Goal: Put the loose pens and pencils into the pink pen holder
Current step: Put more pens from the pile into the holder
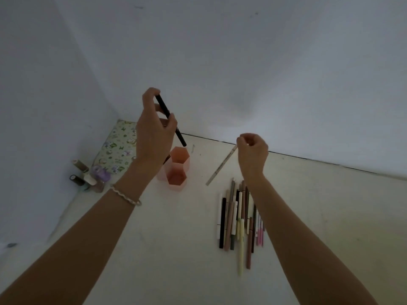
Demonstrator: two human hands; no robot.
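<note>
The pink pen holder (178, 168), made of joined hexagonal cups, stands on the white table. My left hand (154, 133) is raised over it and holds a black pen (171, 121) slanted down, its lower tip just above the rear cup's rim. My right hand (252, 154) hovers to the right, fingers pinched on the top end of a thin white pencil (221, 166) that slants down to the left towards the table. A pile of loose pens and pencils (239, 216) lies below my right forearm, partly hidden by it.
A floral patterned pouch (120, 146) lies in the back left corner. Small bottles (88, 176) stand in front of it, near the left wall. White walls close the table at the back and left.
</note>
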